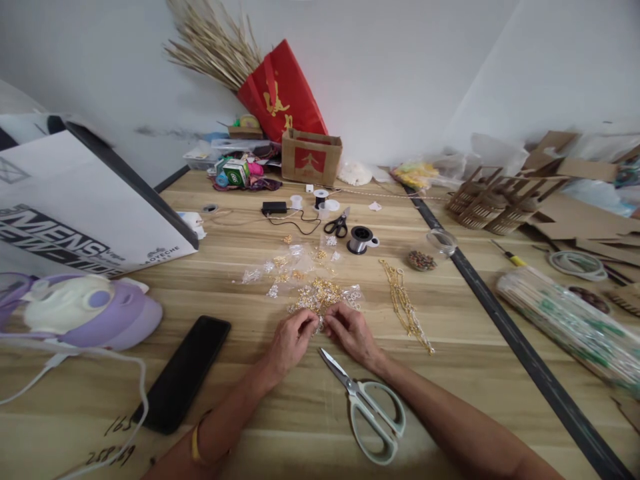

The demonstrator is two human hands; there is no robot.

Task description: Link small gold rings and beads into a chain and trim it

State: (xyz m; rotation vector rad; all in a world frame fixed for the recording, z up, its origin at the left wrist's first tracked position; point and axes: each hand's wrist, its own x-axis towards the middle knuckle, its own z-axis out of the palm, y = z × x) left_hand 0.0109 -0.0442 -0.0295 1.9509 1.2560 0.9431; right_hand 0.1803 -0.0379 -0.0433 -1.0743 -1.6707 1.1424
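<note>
My left hand [295, 339] and my right hand [351, 331] meet at the near edge of a pile of small gold and silver jewelry pieces [320, 293]. Fingertips on both sides are pinched together, with a small shiny piece [320, 325] showing between the hands. Which fingers grip it, and what kind of piece it is, I cannot make out. White-handled scissors [373, 410] lie just below my right hand, blades slightly apart. Gold chains [403, 300] are laid out to the right. Small clear bags of findings [251, 275] are scattered behind the pile.
A black phone [185, 373] and a purple-and-white device [95, 310] with a white cable lie left, by a big white box [85, 200]. Farther back are black scissors [337, 223], a wire spool [361, 240] and a bead bag [421, 261]. Wrapped sticks [565, 320] lie right.
</note>
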